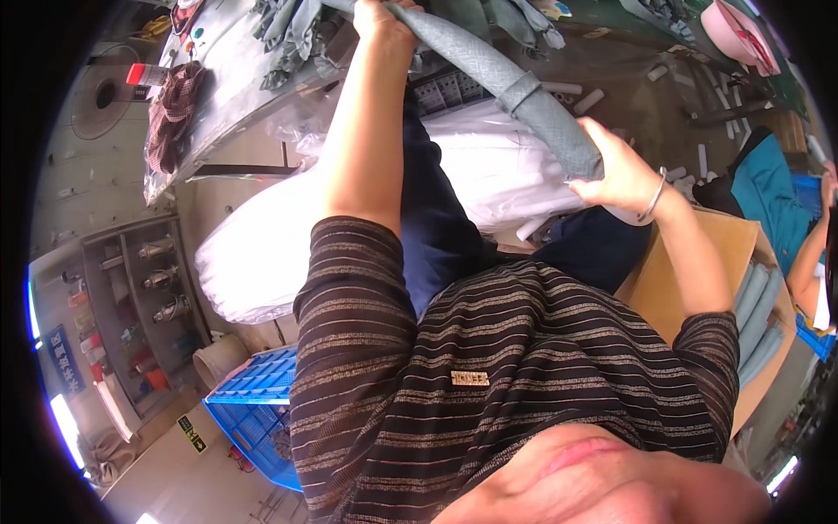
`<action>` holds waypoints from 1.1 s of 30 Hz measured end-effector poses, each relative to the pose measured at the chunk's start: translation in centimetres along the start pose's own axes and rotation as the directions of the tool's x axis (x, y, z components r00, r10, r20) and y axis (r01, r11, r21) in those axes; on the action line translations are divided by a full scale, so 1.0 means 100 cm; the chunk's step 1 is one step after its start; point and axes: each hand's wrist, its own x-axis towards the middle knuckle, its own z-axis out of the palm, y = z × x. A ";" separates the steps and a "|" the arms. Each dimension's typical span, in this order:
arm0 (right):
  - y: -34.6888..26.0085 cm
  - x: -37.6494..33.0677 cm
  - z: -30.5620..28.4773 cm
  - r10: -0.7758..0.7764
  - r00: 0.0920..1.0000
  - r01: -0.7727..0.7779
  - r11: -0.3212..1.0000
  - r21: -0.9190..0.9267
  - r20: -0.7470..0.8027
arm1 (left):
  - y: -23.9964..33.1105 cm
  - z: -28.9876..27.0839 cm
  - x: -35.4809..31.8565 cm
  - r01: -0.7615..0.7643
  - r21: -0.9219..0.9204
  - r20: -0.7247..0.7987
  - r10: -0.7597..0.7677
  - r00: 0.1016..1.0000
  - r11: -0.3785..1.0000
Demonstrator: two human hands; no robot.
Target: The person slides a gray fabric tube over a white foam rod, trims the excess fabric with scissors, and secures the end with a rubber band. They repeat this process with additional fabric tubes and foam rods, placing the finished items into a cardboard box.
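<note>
A long roll of grey-green cloth slants across in front of me, with a folded band of the same cloth around its middle. My left hand is closed round its far left part, close to the upper edge of the view, where some fingers are cut off. At the lower right end of the roll, my right hand grips it with the thumb on the near side and the fingers partly hidden behind. Crumpled grey-green cloth pieces lie on the table beside my left hand.
An open cardboard box holding several grey-green rolls stands by my right arm. White wrapped bundles lie below the table. A blue crate is at left. White tubes litter the floor. Another person in teal is at right.
</note>
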 end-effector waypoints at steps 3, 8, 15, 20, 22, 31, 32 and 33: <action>0.021 -0.014 -0.001 0.140 0.990 -0.138 0.985 -0.102 0.007 | 0.005 -0.003 -0.005 -0.016 -0.022 0.082 0.018 0.997 1.000; 0.008 0.000 -0.012 0.016 0.999 -0.002 0.954 -0.300 0.044 | 0.014 0.045 -0.057 0.016 -0.076 0.290 0.007 0.957 0.997; -0.027 0.098 0.008 -0.181 0.983 0.173 0.973 -0.152 -0.036 | 0.017 0.065 -0.068 -0.060 -0.067 0.340 0.079 0.937 0.996; -0.028 0.113 0.030 -0.188 0.968 0.183 0.982 -0.041 -0.165 | -0.005 0.057 -0.099 -0.139 0.106 0.356 0.093 0.930 0.985; -0.024 0.115 0.034 -0.222 0.950 0.201 0.973 -0.113 -0.221 | -0.012 0.061 -0.105 -0.185 0.144 0.411 0.111 0.905 0.972; -0.039 0.126 0.010 -0.201 0.927 0.102 0.948 -0.303 -0.316 | -0.023 0.062 -0.105 -0.127 0.189 0.402 0.041 0.915 0.974; -0.042 0.126 0.005 -0.168 0.939 0.039 0.919 -0.393 -0.301 | -0.016 0.073 -0.111 -0.161 0.182 0.354 0.088 0.931 0.970; -0.041 0.122 0.002 -0.148 0.947 0.009 0.900 -0.436 -0.286 | -0.008 0.075 -0.106 -0.127 0.024 0.296 0.114 0.948 0.992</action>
